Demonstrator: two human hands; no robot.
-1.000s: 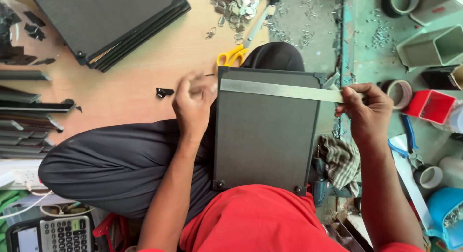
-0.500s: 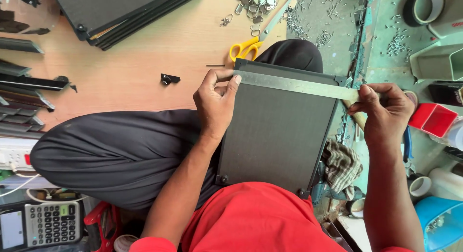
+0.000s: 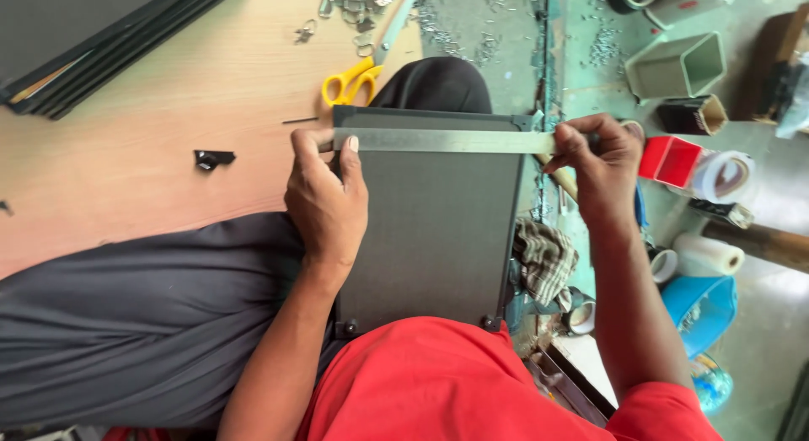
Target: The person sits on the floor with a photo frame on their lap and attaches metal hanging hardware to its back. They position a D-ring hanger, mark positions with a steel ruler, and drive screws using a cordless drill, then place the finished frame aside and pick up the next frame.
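Note:
A dark grey rectangular panel (image 3: 438, 230) with metal corner pieces rests on my lap. A steel ruler (image 3: 447, 141) lies flat across its far edge. My left hand (image 3: 327, 196) presses down on the ruler's left end, thumb and fingers on the metal. My right hand (image 3: 600, 167) pinches the ruler's right end, just past the panel's right edge.
Yellow-handled scissors (image 3: 350, 80) and a small black corner bracket (image 3: 211, 158) lie on the wooden board (image 3: 168, 112). A stack of dark panels (image 3: 93, 36) is at far left. Tape rolls (image 3: 723, 176), a red box (image 3: 670, 160), a grey tray (image 3: 678, 66), a blue bowl (image 3: 704, 310) and a checked cloth (image 3: 543, 260) crowd the right.
The ruler now lies straighter across the panel's far edge. Both hands stay on its ends, and the view has shifted so everything sits lower in the picture.

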